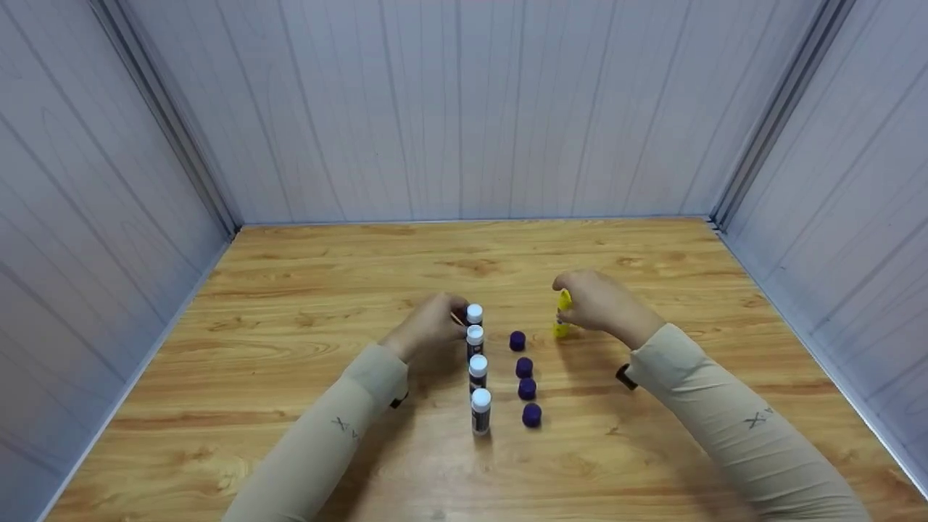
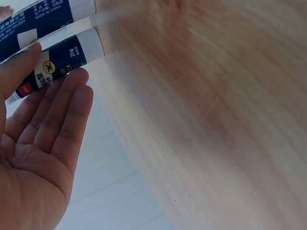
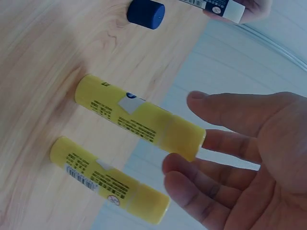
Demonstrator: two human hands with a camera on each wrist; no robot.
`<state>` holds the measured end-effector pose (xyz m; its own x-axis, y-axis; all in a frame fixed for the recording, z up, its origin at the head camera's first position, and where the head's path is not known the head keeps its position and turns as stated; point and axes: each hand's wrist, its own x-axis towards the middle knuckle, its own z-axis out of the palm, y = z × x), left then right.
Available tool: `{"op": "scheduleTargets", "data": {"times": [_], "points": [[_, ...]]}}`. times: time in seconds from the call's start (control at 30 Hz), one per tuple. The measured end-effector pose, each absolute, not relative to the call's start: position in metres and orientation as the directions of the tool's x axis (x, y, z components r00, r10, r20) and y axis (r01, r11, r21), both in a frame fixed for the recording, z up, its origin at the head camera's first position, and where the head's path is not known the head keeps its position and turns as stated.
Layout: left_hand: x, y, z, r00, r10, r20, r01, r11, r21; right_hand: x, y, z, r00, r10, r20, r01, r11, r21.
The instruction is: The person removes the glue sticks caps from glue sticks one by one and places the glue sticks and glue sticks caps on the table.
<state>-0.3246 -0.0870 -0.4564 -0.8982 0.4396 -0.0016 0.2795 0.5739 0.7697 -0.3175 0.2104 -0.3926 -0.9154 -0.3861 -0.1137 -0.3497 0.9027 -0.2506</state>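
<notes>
Pale walls (image 1: pixel 457 109) on 3 sides of wood tbl (image 1: pixel 290 312). Beige sleeves (image 1: pixel 725 417) on both arms. R hand (image 1: pixel 598 304): thumb & fingers spread abt upper end of 1 of 2 yellow sticks (image 3: pixel 140 116), upright on tbl, side by side; can't tell if touching. L hand (image 1: pixel 431 322): thumb & fingers pinch far dark stick (image 2: pixel 60 63), end of upright, white-topped row of 4. 4 purple caps (image 1: pixel 527 389) in rough line btwn dark & yellow.
</notes>
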Motion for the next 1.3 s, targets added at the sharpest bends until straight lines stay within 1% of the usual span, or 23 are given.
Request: {"op": "scheduleTargets", "data": {"times": [0.17, 0.43, 0.67, 0.8, 1.03, 1.13, 1.3], "points": [[-0.324, -0.087, -0.456, -0.9, 0.435, -0.016, 0.264, 0.575, 0.775, -0.32, 0.209, -0.399, -0.911, -0.388, -0.142, -0.346, 0.904, -0.252], [-0.325, -0.087, -0.454, -0.895, 0.447, -0.014, 0.282, 0.588, 0.758, -0.319, 0.209, -0.403, -0.898, -0.424, -0.119, -0.393, 0.893, -0.22], [-0.326, -0.088, -0.454, -0.885, 0.466, 0.011, 0.32, 0.589, 0.742, -0.317, 0.207, -0.404, -0.904, -0.404, -0.139, -0.371, 0.904, -0.213], [-0.325, -0.09, -0.454, -0.877, 0.48, -0.006, 0.32, 0.593, 0.739, -0.315, 0.205, -0.403, -0.907, -0.405, -0.112, -0.379, 0.903, -0.202], [-0.329, -0.1, -0.448, -0.871, 0.489, -0.052, 0.296, 0.607, 0.737, -0.313, 0.203, -0.4, -0.894, -0.446, 0.036, -0.445, 0.88, -0.162], [-0.33, -0.105, -0.442, -0.875, 0.481, -0.064, 0.289, 0.621, 0.729, -0.312, 0.204, -0.401, -0.883, -0.452, 0.127, -0.469, 0.864, -0.182], [-0.327, -0.109, -0.427, -0.919, 0.394, -0.027, 0.249, 0.633, 0.733, -0.309, 0.204, -0.404, -0.834, -0.439, 0.334, -0.532, 0.802, -0.273]]}}
